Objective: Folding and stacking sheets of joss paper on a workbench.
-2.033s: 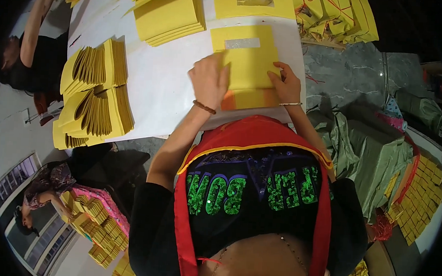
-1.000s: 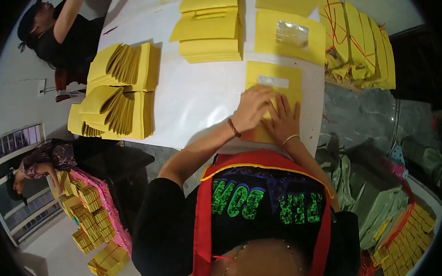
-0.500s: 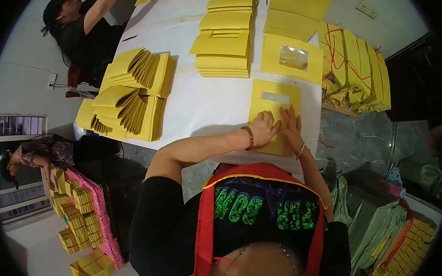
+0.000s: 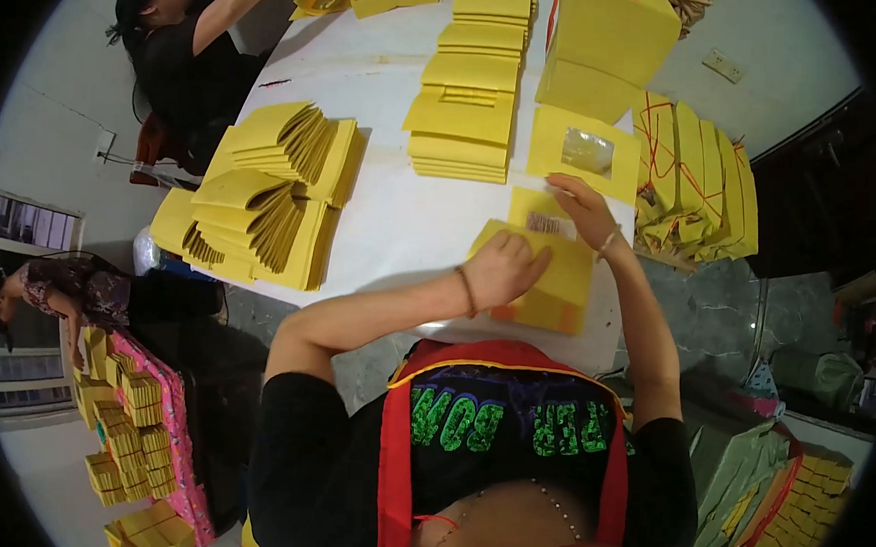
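In front of me on the white table lies a yellow paper envelope with a small clear window near its far end. My left hand is closed, thumb and fingers pinching a second yellow paper sheet that sits tilted over it. What lies beneath my fingers is hidden. My right hand is at the envelope's far right edge beside the window, fingers stretched out and nothing gripped. Just beyond it lies a yellow sheet with a larger clear window.
A column of stacked yellow envelopes runs up the table's middle. Folded bundles sit at the left. At the far right stands a tall yellow pile, with tied bundles past the table edge. Two people are on the left.
My left hand has shifted slightly left and now pinches a tilted yellow sheet. My right hand has moved away from me to the envelope's far edge. The view has shifted a little.
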Demonstrator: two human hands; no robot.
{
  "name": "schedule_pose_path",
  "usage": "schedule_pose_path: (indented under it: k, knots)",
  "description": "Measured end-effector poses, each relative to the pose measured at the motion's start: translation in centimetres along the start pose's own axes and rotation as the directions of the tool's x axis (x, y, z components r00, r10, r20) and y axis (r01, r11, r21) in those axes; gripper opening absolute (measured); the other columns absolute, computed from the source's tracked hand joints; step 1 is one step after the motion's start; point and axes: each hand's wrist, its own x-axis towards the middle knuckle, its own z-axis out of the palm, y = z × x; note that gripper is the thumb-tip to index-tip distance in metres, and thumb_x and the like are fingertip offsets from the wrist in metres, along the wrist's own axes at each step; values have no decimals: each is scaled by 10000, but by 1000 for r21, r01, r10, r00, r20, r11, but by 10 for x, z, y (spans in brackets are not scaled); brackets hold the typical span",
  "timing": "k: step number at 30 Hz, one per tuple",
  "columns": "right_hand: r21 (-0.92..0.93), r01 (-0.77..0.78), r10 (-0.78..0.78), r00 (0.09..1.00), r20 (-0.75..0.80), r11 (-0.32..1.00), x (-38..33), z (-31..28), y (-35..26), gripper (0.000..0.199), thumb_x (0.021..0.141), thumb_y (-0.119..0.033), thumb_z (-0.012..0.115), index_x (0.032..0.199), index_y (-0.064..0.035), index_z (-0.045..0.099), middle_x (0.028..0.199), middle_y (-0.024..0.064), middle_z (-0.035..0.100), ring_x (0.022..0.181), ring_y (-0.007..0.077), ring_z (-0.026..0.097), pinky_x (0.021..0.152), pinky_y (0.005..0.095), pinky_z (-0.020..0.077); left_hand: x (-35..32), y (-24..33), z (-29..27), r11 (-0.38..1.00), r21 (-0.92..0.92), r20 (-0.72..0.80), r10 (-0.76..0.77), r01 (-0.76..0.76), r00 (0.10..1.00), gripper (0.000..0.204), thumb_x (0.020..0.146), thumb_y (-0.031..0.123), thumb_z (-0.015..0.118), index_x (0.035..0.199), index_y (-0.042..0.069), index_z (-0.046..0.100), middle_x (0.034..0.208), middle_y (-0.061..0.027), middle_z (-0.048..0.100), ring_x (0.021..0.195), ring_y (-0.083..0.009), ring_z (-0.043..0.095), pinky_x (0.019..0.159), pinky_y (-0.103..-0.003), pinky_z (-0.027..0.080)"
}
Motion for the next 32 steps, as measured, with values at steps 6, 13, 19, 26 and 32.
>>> schedule_pose_path:
  k: [6,13,19,26,32]
  knots:
    - [-460,431,-427,897,119,777,64,78,-26,224,834,-95,483,1014,-48,607,1094,129,571,1023,275,525,880,348,412,-69,-25,-50,992,-109,71,-58,65,996,424,705,123,512,1118,31,529,866,-85,582,782,-194,556,679,-303,439]
    - [-684,623,-709,671,217,380,141,70,-52,215,814,-135,505,993,-88,616,1148,75,554,1068,250,508,891,391,393,-88,-55,-56,917,-312,115,-224,249,968,465,688,69,554,1149,23,515,997,-97,596,882,-210,561,747,-309,433]
    - [-858,388,-340,900,274,336,215,34,-27,365,883,-312,429,1223,-189,472,1317,54,417,1258,234,317,1021,493,211,-68,-79,-40,909,-388,90,-130,155,987,481,695,100,545,1170,36,502,1024,-97,580,932,-200,535,798,-307,404]
    - [-699,-6,188,965,184,715,235,35,-2,451,903,-503,278,1306,-330,382,1416,15,277,1334,214,170,1030,588,129,-39,-131,-29,989,-39,-99,-146,142,984,442,713,125,508,1155,117,534,1136,-96,503,1025,-236,482,841,-388,387]
    - [-673,-35,296,914,278,739,244,35,18,532,867,-597,291,1339,-353,314,1465,-26,126,1358,211,51,1009,636,110,-10,-183,-2,970,85,-152,-212,226,965,467,696,102,529,1156,181,540,1161,-89,494,1053,-237,472,850,-430,383]
